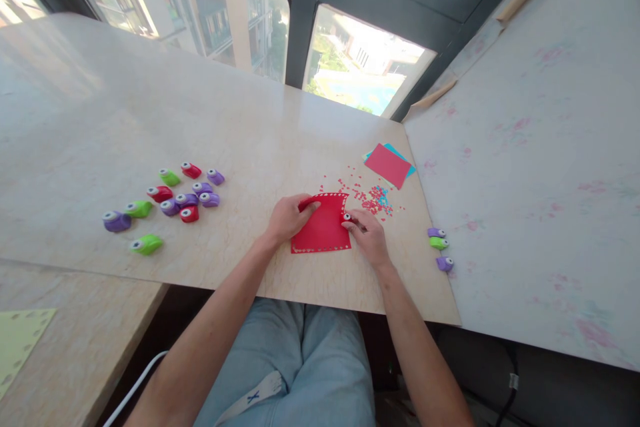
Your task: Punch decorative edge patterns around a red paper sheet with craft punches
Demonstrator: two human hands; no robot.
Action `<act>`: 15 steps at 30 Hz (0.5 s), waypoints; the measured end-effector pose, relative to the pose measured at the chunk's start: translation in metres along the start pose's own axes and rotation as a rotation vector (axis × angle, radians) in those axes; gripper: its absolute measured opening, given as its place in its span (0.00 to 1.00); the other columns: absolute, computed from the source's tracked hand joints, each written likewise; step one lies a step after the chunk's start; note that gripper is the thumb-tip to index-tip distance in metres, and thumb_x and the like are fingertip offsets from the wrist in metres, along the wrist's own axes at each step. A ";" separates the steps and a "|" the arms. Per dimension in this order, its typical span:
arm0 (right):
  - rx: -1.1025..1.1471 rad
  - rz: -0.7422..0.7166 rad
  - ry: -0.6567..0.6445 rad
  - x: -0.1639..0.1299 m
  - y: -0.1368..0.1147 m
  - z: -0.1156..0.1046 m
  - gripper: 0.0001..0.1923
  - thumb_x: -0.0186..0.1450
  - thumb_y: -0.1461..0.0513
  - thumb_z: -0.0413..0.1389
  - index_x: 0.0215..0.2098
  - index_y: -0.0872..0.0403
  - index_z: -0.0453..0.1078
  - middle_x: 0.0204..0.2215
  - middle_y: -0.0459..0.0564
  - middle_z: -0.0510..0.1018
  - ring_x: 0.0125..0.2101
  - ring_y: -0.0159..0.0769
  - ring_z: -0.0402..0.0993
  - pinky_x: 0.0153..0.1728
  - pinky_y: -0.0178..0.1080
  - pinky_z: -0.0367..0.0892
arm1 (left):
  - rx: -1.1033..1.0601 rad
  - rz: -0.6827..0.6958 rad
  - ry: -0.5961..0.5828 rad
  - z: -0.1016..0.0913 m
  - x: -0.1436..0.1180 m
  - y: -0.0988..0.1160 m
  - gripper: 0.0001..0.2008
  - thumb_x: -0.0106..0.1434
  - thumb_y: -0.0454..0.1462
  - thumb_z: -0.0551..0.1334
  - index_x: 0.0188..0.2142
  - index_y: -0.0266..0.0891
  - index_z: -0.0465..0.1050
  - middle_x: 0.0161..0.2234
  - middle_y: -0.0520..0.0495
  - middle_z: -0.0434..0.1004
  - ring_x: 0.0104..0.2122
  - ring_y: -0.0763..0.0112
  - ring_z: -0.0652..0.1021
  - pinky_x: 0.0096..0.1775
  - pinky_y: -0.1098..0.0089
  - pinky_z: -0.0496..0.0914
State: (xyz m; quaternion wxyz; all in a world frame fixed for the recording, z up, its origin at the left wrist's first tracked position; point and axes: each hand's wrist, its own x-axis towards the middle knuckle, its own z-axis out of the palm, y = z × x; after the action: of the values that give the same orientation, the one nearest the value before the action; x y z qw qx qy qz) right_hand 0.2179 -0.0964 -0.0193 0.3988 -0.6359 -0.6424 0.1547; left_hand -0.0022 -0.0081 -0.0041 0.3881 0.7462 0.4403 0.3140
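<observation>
Two hands pinching red paper (321, 230), punch (347, 217)

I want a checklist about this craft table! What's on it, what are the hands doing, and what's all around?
Surface: pale marble-look table, lit by the sun.
Job's things: red paper sheet with holes punched along its edges; small red punch at its right edge.
Clutter: group of punches in purple, green and red on the left; three more punches on the right; red and blue paper bits; stacked red and blue sheets.
Hands: left hand holds the sheet's top left; right hand has fingers on the red punch.
Cables: white cable below the table.
Surroundings: windows; pink-stained board on the right.
</observation>
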 end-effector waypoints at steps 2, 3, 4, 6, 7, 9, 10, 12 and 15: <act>0.001 0.011 -0.007 0.000 -0.001 0.000 0.16 0.65 0.50 0.58 0.45 0.49 0.77 0.44 0.55 0.80 0.45 0.46 0.74 0.44 0.48 0.71 | 0.007 -0.002 0.018 0.001 0.001 -0.001 0.16 0.66 0.45 0.56 0.30 0.38 0.75 0.27 0.47 0.77 0.27 0.69 0.72 0.29 0.71 0.61; 0.002 0.017 -0.010 -0.001 -0.001 0.000 0.15 0.65 0.51 0.58 0.45 0.49 0.77 0.44 0.55 0.80 0.45 0.46 0.74 0.44 0.48 0.71 | 0.010 -0.005 0.029 0.001 0.001 -0.002 0.16 0.66 0.45 0.56 0.30 0.38 0.75 0.28 0.47 0.77 0.27 0.68 0.72 0.29 0.71 0.61; 0.004 0.020 -0.012 -0.001 -0.002 -0.001 0.15 0.65 0.51 0.58 0.44 0.49 0.77 0.43 0.55 0.80 0.45 0.45 0.75 0.44 0.48 0.71 | 0.012 -0.009 0.039 0.002 0.002 -0.002 0.16 0.65 0.45 0.56 0.31 0.38 0.75 0.28 0.47 0.77 0.27 0.68 0.72 0.30 0.70 0.61; 0.013 0.017 -0.010 -0.002 -0.003 -0.001 0.14 0.65 0.51 0.58 0.44 0.49 0.77 0.43 0.55 0.80 0.44 0.45 0.75 0.45 0.48 0.71 | 0.015 -0.016 0.052 0.002 0.003 -0.003 0.15 0.65 0.45 0.56 0.31 0.38 0.75 0.28 0.47 0.78 0.28 0.68 0.72 0.30 0.70 0.61; 0.017 0.014 -0.009 -0.002 -0.003 -0.001 0.14 0.65 0.51 0.58 0.44 0.49 0.77 0.43 0.55 0.79 0.44 0.45 0.75 0.45 0.48 0.71 | 0.018 -0.019 0.055 0.002 0.004 -0.003 0.15 0.65 0.45 0.56 0.30 0.37 0.74 0.28 0.47 0.77 0.27 0.68 0.72 0.30 0.70 0.61; 0.022 0.007 -0.007 -0.003 -0.004 -0.001 0.14 0.65 0.52 0.59 0.45 0.49 0.77 0.43 0.55 0.79 0.45 0.45 0.74 0.46 0.48 0.70 | 0.024 -0.022 0.058 0.003 0.005 -0.003 0.15 0.65 0.45 0.56 0.29 0.37 0.74 0.28 0.47 0.77 0.27 0.68 0.72 0.30 0.69 0.61; 0.024 0.005 -0.007 -0.004 -0.004 0.000 0.14 0.65 0.52 0.59 0.45 0.49 0.77 0.43 0.54 0.79 0.45 0.44 0.74 0.46 0.47 0.70 | 0.025 -0.023 0.061 0.002 0.005 -0.003 0.15 0.65 0.45 0.56 0.29 0.37 0.73 0.27 0.47 0.77 0.27 0.68 0.71 0.30 0.69 0.61; 0.029 0.004 -0.005 -0.004 -0.005 0.000 0.14 0.65 0.53 0.59 0.45 0.49 0.77 0.43 0.54 0.78 0.45 0.44 0.74 0.47 0.47 0.70 | 0.023 -0.027 0.065 0.002 0.006 -0.003 0.15 0.65 0.45 0.56 0.29 0.37 0.73 0.27 0.48 0.76 0.27 0.69 0.71 0.30 0.69 0.61; 0.044 0.006 0.002 -0.005 -0.006 0.000 0.14 0.65 0.53 0.59 0.46 0.50 0.77 0.42 0.54 0.77 0.43 0.43 0.74 0.46 0.46 0.70 | 0.017 -0.035 0.069 0.003 0.006 -0.004 0.15 0.65 0.45 0.56 0.29 0.37 0.73 0.27 0.47 0.77 0.27 0.69 0.71 0.31 0.70 0.61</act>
State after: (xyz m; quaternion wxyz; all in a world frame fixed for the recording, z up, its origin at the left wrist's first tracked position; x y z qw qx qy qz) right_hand 0.2129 -0.1021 -0.0165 0.4128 -0.6288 -0.6367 0.1696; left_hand 0.0008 -0.0025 -0.0079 0.3719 0.7305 0.4688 0.3290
